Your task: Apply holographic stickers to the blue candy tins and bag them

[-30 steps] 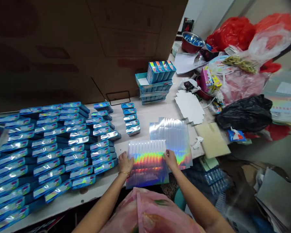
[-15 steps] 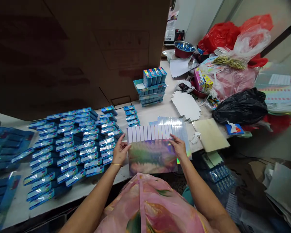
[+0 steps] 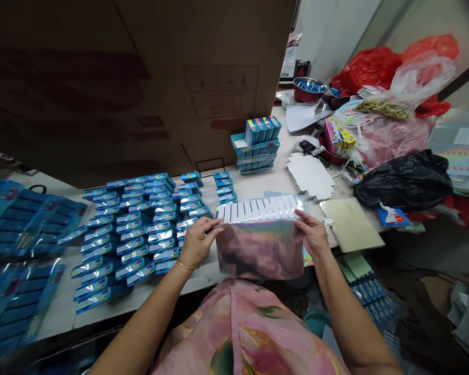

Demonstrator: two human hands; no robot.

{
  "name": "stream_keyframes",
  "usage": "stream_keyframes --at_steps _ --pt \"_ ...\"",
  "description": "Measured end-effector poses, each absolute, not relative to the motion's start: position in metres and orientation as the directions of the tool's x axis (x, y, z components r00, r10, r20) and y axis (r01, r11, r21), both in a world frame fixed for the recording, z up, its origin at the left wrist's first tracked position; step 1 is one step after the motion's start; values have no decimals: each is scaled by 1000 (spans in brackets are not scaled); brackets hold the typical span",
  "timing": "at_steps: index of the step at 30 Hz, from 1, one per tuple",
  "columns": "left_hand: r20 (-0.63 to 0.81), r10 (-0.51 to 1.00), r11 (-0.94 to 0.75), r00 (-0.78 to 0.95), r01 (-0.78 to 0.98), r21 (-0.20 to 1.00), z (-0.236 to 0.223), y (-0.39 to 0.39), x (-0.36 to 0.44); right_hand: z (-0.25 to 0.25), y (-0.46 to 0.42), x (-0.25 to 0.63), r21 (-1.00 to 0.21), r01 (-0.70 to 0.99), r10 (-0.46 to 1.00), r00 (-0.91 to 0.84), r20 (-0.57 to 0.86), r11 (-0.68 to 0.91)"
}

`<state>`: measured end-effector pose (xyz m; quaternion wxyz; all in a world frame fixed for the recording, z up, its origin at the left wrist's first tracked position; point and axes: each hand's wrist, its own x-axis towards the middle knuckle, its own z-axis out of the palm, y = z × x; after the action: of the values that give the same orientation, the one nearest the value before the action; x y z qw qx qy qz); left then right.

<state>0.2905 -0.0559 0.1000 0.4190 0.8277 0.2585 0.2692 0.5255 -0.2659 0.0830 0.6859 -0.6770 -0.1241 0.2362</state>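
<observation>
Between my hands is a shiny holographic sticker sheet [image 3: 260,250], with a row of white strips along its far edge. My left hand [image 3: 198,242] pinches its left side between thumb and fingers, a gold bangle on the wrist. On the right side, my right hand [image 3: 311,230] grips the sheet the same way. The sheet is creased across just below the strips, and its near part hangs down toward my lap. Beyond it, part of another silvery sheet [image 3: 300,202] lies on the table. Rows of small blue boxes [image 3: 131,237] stand to the left of my left hand.
A big brown carton [image 3: 140,94] rises behind the boxes. Stacked blue trays [image 3: 256,151] stand at the back. To the right lie a white cardboard cutout [image 3: 310,176], a cream pad [image 3: 352,224], a black plastic bag [image 3: 404,179] and a red bowl [image 3: 309,94]. Wrapped blue packs [image 3: 27,224] sit far left.
The sheet, flat before, now bends below its strips, its near part tipping down. Both hands have shifted their hold at the sides. The view has swung slightly left.
</observation>
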Motion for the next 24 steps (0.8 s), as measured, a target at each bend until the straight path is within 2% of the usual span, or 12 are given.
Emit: stream_keyframes --at_steps 2,3,5,6,8,10,11,13,17,21,24 --pt "266 665 -557 698 227 798 106 -58 289 95 -267 523 -977 130 489 872 31 -169" --pt "285 670 -577 685 239 781 109 -60 289 103 -265 518 -920 308 484 860 161 -241" --pt "330 662 -624 673 251 741 117 -65 289 119 -255 499 -708 633 543 731 413 -313" --pt "353 647 -650 676 247 719 121 -68 289 127 -246 487 -593 751 615 621 486 -290" --pt "373 596 -685 711 208 698 129 -75 290 134 -225 460 -437 895 836 305 456 -88" --pt "347 569 -653 745 154 741 134 -80 290 131 -204 443 -401 913 934 83 346 68" --pt "319 583 -608 747 141 782 135 -80 289 126 -197 440 -414 908 954 65 292 65" --pt "246 668 -485 702 161 859 134 -75 286 112 -192 449 -449 893 975 117 190 -20" --pt "165 896 -260 412 185 948 122 -48 286 95 -210 497 -521 835 970 239 51 -178" --pt "81 957 -102 280 64 993 105 -31 304 96 -226 538 -698 680 939 343 31 -225" --pt "-87 954 103 289 -43 994 91 -40 321 91 -232 559 -809 520 896 444 -17 -273"
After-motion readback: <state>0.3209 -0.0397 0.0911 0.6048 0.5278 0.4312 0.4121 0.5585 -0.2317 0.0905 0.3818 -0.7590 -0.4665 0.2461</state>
